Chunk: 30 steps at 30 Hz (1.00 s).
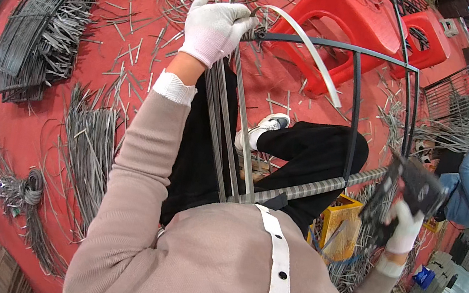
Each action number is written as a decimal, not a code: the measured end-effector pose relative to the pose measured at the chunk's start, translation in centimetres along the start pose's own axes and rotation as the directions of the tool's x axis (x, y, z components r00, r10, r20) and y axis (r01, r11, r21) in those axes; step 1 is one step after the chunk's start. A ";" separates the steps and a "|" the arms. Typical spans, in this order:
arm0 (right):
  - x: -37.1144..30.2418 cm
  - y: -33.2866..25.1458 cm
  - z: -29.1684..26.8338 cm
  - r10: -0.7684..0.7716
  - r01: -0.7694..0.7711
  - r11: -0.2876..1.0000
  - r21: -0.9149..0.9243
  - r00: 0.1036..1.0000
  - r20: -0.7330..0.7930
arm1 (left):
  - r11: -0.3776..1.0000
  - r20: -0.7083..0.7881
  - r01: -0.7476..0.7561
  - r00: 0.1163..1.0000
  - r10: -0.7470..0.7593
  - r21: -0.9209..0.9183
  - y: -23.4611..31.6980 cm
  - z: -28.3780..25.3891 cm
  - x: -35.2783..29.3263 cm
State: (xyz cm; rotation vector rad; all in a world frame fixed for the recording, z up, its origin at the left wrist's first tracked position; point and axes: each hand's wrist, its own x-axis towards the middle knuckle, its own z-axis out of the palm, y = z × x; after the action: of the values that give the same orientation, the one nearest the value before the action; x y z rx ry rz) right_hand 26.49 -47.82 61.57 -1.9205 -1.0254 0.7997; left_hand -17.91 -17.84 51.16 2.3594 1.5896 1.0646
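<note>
My left hand [213, 29], in a white glove, is closed at the far left corner of a dark metal frame [330, 44]. It pinches a pale grey flat strip [316, 58] there; the strip's free end curls over to the right. Several grey strips [222, 126] run from that corner toward my lap. Across my legs lies the frame's near bar [320, 188], wrapped in striped grey strip. My right hand [405, 232], also gloved, is closed around a black gun-shaped tool, like a staple gun [418, 185], smeared by motion, beside the frame's right end.
Red plastic stools [352, 21] lie beyond the frame. Bundles of grey strips [90, 148] and a stack of woven panels [38, 29] are on the red floor at left. A yellow crate [340, 224] stands by my right knee. Another person [468, 183] works at far right.
</note>
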 end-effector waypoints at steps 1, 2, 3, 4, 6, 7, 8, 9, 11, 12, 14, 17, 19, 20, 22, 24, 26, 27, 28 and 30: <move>1.1 -3.4 2.6 -0.025 0.034 0.997 -0.074 0.993 0.114 | 1.000 -0.006 0.024 1.000 -0.024 0.001 0.2 0.0 -0.1; 2.2 -6.4 5.2 -0.101 0.140 0.985 -0.106 0.947 0.306 | 0.999 -0.021 0.032 0.999 -0.032 0.013 0.3 0.0 -0.2; 3.4 -8.9 7.9 -0.264 0.383 0.904 -0.189 0.849 0.458 | 0.999 -0.023 0.051 0.998 -0.050 0.018 0.4 -0.1 -0.3; 4.6 -11.0 10.7 -0.424 0.680 0.701 -0.215 0.640 0.640 | 0.996 -0.009 0.082 0.997 -0.081 0.021 0.4 -0.2 -0.3; 6.8 -14.4 15.9 -0.445 0.766 0.634 -0.105 0.472 0.761 | 0.998 -0.034 0.061 0.998 -0.061 0.013 0.3 -0.3 -0.4; 7.6 -15.7 18.3 -0.389 0.649 0.759 -0.052 0.517 0.762 | 0.997 -0.019 0.069 0.997 -0.069 0.039 0.1 -0.4 -0.4; 8.1 -16.8 20.2 -0.282 0.421 0.907 -0.001 0.608 0.742 | 0.995 -0.020 0.071 0.997 -0.070 0.067 0.0 -0.5 -0.4; 8.7 -17.8 21.8 -0.225 0.323 0.946 0.004 0.649 0.727 | 0.995 -0.030 0.065 0.998 -0.063 0.072 -0.2 -0.6 -0.4; 9.7 -19.3 24.1 -0.126 0.299 0.945 -0.131 0.705 0.698 | 0.995 -0.054 0.064 0.997 -0.060 0.079 -0.5 -0.6 -0.3; 10.0 -19.6 24.7 -0.187 0.308 0.950 -0.046 0.683 0.707 | 0.990 -0.025 0.067 0.998 -0.065 0.121 -0.6 -0.5 -0.2; 10.7 -20.1 25.4 -0.120 0.315 0.936 -0.157 0.706 0.698 | 0.989 -0.021 0.064 0.998 -0.062 0.130 -0.9 -0.3 -0.2; 11.7 -20.1 25.5 -0.141 0.326 0.940 -0.096 0.632 0.762 | 0.992 -0.091 0.033 0.996 -0.022 0.119 -1.1 0.0 -0.3; 12.2 -20.1 25.6 -0.134 0.318 0.945 -0.077 0.591 0.796 | 0.993 -0.105 0.032 0.994 -0.020 0.113 -1.2 0.2 -0.3; 12.4 -20.1 25.6 -0.174 0.416 0.905 -0.086 0.547 0.819 | 0.994 -0.116 0.029 0.993 -0.017 0.104 -1.2 0.3 -0.3; 12.5 -20.5 25.6 -0.256 0.616 0.783 -0.089 0.449 0.856 | 0.995 -0.109 0.036 0.994 -0.026 0.091 -1.2 0.3 -0.3; 12.2 -21.1 25.6 -0.198 0.572 0.812 -0.121 0.464 0.863 | 0.994 -0.113 0.035 0.993 -0.023 0.101 -1.3 0.4 -0.3; 11.8 -21.7 25.7 -0.078 0.389 0.902 -0.185 0.571 0.818 | 0.993 -0.102 0.045 0.994 -0.034 0.105 -1.3 0.4 -0.4; 11.7 -22.0 25.8 -0.070 0.379 0.902 -0.205 0.598 0.799 | 0.993 -0.094 0.054 0.995 -0.045 0.104 -1.3 0.4 -0.4; 11.5 -22.2 26.0 -0.043 0.373 0.898 -0.232 0.601 0.798 | 0.994 -0.114 0.044 0.993 -0.032 0.098 -1.3 0.4 -0.4; 11.3 -22.4 26.3 -0.036 0.368 0.898 -0.241 0.607 0.794 | 0.995 -0.126 0.033 0.992 -0.021 0.093 -1.3 0.3 -0.5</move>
State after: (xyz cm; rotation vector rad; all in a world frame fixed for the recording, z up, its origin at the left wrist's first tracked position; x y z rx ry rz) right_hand 2.55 -20.85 66.49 -1.6887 -2.0353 1.4379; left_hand -18.87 -17.55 50.12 2.3650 1.7465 1.1781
